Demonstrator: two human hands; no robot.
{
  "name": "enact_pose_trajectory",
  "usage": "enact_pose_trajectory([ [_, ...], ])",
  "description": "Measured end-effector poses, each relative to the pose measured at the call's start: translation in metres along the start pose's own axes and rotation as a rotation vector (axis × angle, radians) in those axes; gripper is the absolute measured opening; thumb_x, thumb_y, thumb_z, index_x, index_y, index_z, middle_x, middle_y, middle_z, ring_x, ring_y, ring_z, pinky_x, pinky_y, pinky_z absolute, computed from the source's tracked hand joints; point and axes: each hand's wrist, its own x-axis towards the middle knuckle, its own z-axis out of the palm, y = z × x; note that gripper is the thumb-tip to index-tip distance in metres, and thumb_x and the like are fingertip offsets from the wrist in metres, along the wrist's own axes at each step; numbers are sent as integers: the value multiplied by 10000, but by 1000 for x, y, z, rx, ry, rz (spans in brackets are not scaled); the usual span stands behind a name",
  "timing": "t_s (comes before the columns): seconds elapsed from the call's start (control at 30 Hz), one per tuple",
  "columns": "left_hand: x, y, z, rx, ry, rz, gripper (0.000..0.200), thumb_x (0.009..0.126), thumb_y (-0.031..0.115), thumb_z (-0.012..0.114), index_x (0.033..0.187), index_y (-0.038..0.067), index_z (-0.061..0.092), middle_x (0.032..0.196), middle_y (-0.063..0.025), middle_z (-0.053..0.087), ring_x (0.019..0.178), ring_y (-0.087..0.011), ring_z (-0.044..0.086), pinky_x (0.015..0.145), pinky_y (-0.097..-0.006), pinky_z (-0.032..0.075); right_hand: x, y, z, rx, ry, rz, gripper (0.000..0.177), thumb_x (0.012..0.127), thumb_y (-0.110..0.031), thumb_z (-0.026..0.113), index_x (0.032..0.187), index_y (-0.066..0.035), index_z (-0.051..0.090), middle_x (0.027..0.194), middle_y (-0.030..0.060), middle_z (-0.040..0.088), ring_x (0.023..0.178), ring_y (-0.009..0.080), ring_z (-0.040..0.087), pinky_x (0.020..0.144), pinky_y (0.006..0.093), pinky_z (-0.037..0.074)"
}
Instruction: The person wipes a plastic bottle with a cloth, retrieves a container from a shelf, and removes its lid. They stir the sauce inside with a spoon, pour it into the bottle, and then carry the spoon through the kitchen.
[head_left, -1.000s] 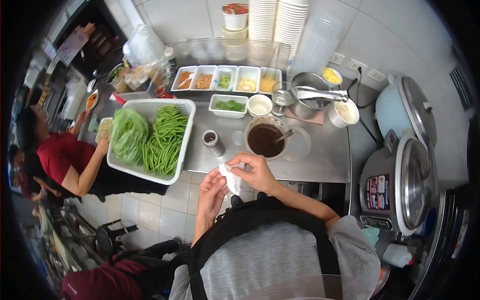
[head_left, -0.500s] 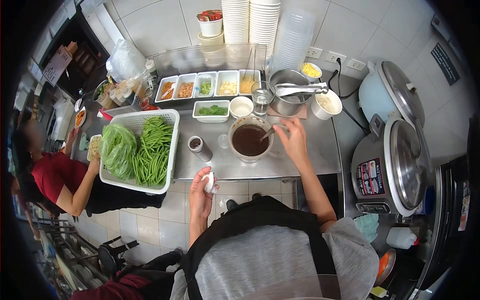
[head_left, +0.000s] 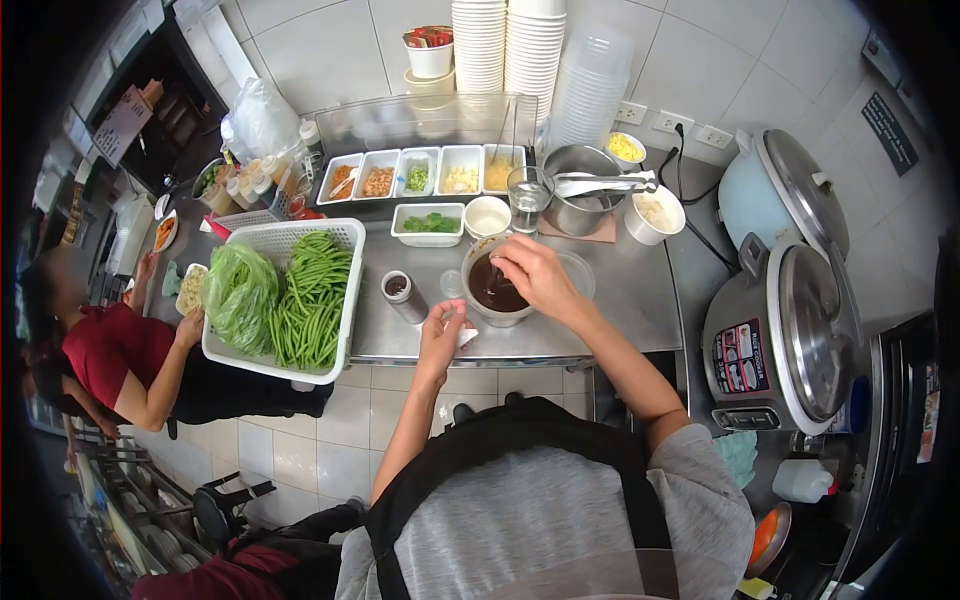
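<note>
My right hand (head_left: 543,277) is closed in a pinch over a round tub (head_left: 494,318) of dark brown sauce (head_left: 497,293). It grips a spoon whose lower part is in the sauce; my fingers hide most of the handle. My left hand (head_left: 440,340) is by the counter's front edge, fingers curled round a small white item (head_left: 466,337), perhaps tissue, mostly hidden. Just left of the tub stands an uncapped bottle (head_left: 404,297) with dark contents. Between bottle and tub lies a small clear disc (head_left: 452,284). A clear round lid (head_left: 577,276) lies right of the tub.
A white basket (head_left: 356,262) of green beans stands left. Behind are topping trays (head_left: 461,172), a glass of water (head_left: 528,205) and a metal pot (head_left: 577,212) with tongs. Rice cookers (head_left: 740,330) stand right. A co-worker in a red shirt (head_left: 120,350) works at far left.
My right hand has moved left over the tub, shifting the spoon in the sauce. My left hand has come forward and right, closer to the tub, still with the white item.
</note>
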Motion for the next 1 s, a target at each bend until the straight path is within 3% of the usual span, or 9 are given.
enact_pose_trajectory([
  [0.3,6,2,2,207,0,108,238,908,257,523,845,36,584,593,-25,577,518,-49,487,509,-189,333,31,-58,-72,-82,-3,-239,95,786,-6,613,878,15,626,805,89,584,669,187,587,581,278,473],
  [0.47,15,-9,2,212,-22,89,277,914,287,510,820,39,591,568,-12,558,512,-50,482,502,-193,331,38,-69,-90,-155,23,-321,101,791,19,594,888,23,621,808,90,591,650,173,600,570,270,483],
  [0.7,16,-4,2,209,-16,23,283,893,297,543,848,24,604,608,-16,569,533,-60,508,499,-205,363,31,-40,-82,-9,127,-48,112,823,32,550,923,37,601,818,95,600,648,145,607,570,256,480],
  [0.8,27,-20,-4,258,-29,219,276,877,290,565,889,20,624,661,-15,592,565,-65,534,531,-200,394,29,-35,-74,29,248,79,103,862,-11,538,925,44,597,820,86,616,616,122,601,554,229,481],
  [0.83,22,-11,-3,278,-38,187,263,867,280,576,916,29,639,692,-10,604,595,-67,551,568,-207,416,26,-30,-71,30,271,138,104,861,-14,541,925,44,599,812,82,618,615,117,599,558,227,485],
  [1.0,26,-20,-5,250,-47,175,298,869,314,583,839,19,620,711,-5,583,620,-66,535,612,-227,427,12,-9,-55,225,351,313,103,871,-12,527,915,44,600,758,60,607,615,86,584,556,214,481],
])
